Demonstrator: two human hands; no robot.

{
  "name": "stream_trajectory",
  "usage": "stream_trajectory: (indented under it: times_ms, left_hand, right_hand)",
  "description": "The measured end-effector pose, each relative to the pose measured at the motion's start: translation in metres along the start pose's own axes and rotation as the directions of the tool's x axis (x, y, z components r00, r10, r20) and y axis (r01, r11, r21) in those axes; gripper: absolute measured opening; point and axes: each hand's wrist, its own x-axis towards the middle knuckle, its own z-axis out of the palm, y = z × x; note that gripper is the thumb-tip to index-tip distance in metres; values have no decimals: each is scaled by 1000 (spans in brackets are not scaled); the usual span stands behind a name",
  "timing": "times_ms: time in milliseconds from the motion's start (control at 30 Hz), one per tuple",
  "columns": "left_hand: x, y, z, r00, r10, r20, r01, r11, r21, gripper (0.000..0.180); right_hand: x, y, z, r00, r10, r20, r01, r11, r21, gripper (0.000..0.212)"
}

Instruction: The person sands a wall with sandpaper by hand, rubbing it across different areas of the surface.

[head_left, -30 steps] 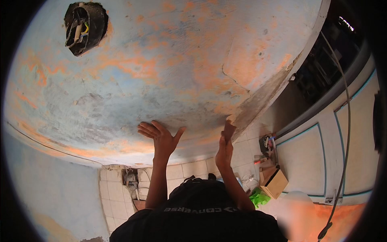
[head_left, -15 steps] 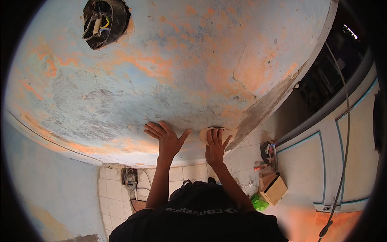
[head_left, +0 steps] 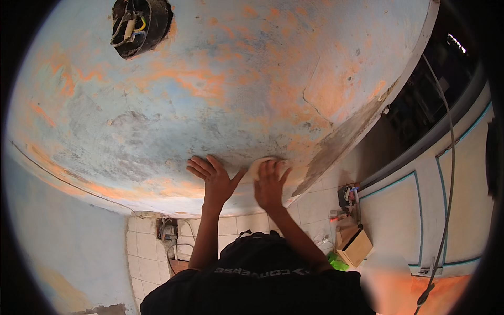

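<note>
My left hand (head_left: 216, 181) rests flat on the patchy blue, grey and orange wall (head_left: 226, 115), fingers and thumb spread, holding nothing. To its right, my right hand (head_left: 270, 190) presses a pale beige sheet of sandpaper (head_left: 254, 169) against the same wall. The sheet has a rounded edge that shows beside and above the fingers, while the rest is hidden beneath them. A small gap separates my left thumb from the sheet. The wall surface around both hands looks worn, with scraped grey patches and peeled paint.
Upper left in the wall sits a dark round recessed box (head_left: 140, 29) with bare wires. On the tiled floor (head_left: 149, 247) stand an open cardboard box (head_left: 354, 247) and a green bag (head_left: 337, 261). A long cable (head_left: 452, 152) hangs before the pale door (head_left: 394, 220) at right.
My right hand has slid left and slightly up along the wall with the sandpaper, closer to my left hand. My left hand stays almost in place.
</note>
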Motion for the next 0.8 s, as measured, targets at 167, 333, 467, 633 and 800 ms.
stream_trajectory:
  times_ms: [167,333,467,633,800]
  left_hand:
    - [-10,-17,-23,995,-22,95,18,999,46,109]
    - [-8,-26,-86,978,-153,143,171,978,-122,99]
    - [5,-50,-114,894,-443,-73,424,886,-186,89]
    - [2,-58,-109,872,-462,-159,466,885,-16,82]
    - [-9,-62,-106,880,-434,-194,435,900,-38,83]
  right_hand:
    - [-5,1,-1,999,-50,18,50,998,-30,63]
    - [43,27,-61,897,220,-383,-149,967,207,71]
    - [20,7,-39,998,22,-60,-20,999,27,76]
    - [-19,-23,5,986,-133,105,133,991,7,67]
    - [8,9,-61,994,111,-22,-113,985,-130,77]
